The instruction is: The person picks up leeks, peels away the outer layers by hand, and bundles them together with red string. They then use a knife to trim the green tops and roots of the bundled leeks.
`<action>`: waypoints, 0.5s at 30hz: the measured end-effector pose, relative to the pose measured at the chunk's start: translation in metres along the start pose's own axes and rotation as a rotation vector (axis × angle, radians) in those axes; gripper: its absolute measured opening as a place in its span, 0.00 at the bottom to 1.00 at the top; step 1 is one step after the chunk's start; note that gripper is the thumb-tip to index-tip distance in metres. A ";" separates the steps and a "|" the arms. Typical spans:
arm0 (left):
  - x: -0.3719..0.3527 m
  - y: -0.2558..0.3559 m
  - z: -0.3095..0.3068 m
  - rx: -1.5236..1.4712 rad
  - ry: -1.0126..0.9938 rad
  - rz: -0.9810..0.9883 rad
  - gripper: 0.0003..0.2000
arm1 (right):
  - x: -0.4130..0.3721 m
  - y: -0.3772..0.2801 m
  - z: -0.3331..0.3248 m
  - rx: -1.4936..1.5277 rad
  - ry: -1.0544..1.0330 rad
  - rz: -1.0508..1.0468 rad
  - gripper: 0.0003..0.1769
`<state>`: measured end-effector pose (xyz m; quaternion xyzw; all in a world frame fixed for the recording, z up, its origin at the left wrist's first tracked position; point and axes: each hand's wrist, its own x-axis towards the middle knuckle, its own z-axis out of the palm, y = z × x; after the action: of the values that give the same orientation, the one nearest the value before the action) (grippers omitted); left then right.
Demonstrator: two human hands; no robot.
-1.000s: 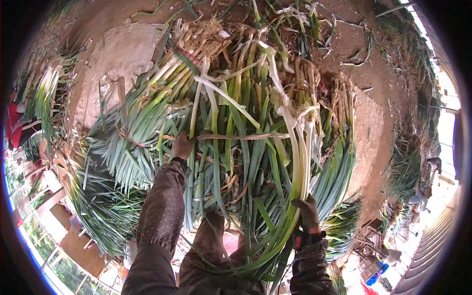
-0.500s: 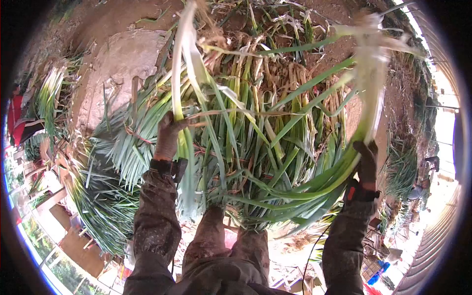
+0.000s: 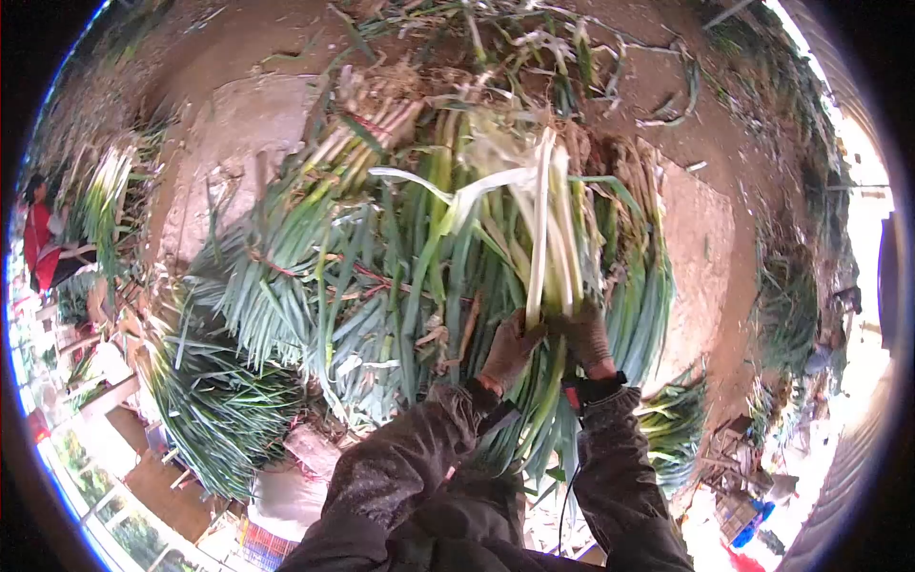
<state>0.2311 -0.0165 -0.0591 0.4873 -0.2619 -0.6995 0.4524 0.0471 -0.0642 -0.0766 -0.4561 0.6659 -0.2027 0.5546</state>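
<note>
Side by side at the lower centre, my gloved left hand [image 3: 512, 353] and right hand [image 3: 583, 338] are closed round the stalks of green onions [image 3: 539, 229]. Their white ends point up and away from me, and the green leaves hang down between my forearms. Beneath and around them spreads a large pile of green onions [image 3: 372, 286], with red ties round some bundles. The fingertips are partly hidden by the stalks.
More onions [image 3: 219, 419] lie at the lower left, others [image 3: 672, 424] at the lower right. A person in red [image 3: 40, 234] is at the far left beside another bundle [image 3: 107, 195]. Loose leaves litter the brown ground [image 3: 658, 57] beyond the pile.
My hands have come together from wide apart, the left moving right and the right moving left. The stalks they held apart are now gathered in one upright bunch.
</note>
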 end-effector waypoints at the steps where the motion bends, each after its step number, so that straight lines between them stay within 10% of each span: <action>1: -0.009 -0.007 0.014 0.107 -0.036 0.009 0.18 | -0.010 0.004 -0.001 -0.273 0.091 -0.130 0.30; 11: -0.065 -0.079 0.100 0.143 -0.180 0.025 0.24 | -0.117 0.013 -0.073 0.322 -0.217 -0.100 0.38; 15: -0.092 -0.032 0.149 0.096 -0.397 0.085 0.32 | -0.157 -0.021 -0.120 0.046 -0.119 -0.116 0.43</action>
<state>0.0927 0.0683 0.0136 0.3494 -0.3992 -0.7488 0.3974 -0.0605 0.0273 0.0626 -0.4924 0.5994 -0.2224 0.5905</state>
